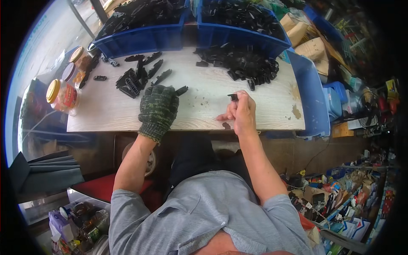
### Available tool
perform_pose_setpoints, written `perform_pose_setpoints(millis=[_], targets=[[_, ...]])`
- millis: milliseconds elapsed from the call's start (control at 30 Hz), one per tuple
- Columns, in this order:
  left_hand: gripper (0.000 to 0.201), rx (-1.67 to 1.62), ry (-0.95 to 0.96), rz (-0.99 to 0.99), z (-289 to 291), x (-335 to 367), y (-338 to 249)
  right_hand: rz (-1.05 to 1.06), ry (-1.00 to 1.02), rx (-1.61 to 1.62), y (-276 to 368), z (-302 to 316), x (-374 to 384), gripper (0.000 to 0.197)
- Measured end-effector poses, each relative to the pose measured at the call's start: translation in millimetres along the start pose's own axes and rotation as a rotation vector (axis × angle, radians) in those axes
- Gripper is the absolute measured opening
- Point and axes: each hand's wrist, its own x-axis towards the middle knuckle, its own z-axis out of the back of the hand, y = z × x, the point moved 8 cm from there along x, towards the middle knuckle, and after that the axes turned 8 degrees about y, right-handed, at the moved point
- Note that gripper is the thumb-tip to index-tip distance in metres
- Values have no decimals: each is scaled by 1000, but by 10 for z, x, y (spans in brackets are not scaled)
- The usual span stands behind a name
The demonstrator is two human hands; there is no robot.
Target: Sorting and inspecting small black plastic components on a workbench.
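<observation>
My left hand [158, 109], in a dark green speckled knit glove, is closed near the table's front edge. A long black plastic part [182, 90] sticks out past its fingers on the right. My bare right hand [243, 111] pinches a small black plastic piece [233, 97] between thumb and forefinger, just above the tabletop. Beyond the glove lies a loose heap of long black plastic parts [131, 81], some with slotted sides. A larger pile of small black pieces [246, 63] spreads farther back, on the right of the table.
Two blue bins [140, 40] full of black parts stand along the back of the pale wooden table [191, 117]. Clear jars with lids, one a yellow-lidded jar [63, 97], line the left edge. A tall blue tub [313, 95] stands against the right edge. Mixed clutter [335, 195] covers the lower right.
</observation>
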Motion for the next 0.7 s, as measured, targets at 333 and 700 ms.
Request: perform_pose_setpoints(millis=[333,700], targets=[[18,-948,-44,-178,-114,-34,-842,68,-110,-57,25,38,-46,28],[22,-1256,53,-13,-446,64,-930,286,-121,-272,-37,192,-1,26]])
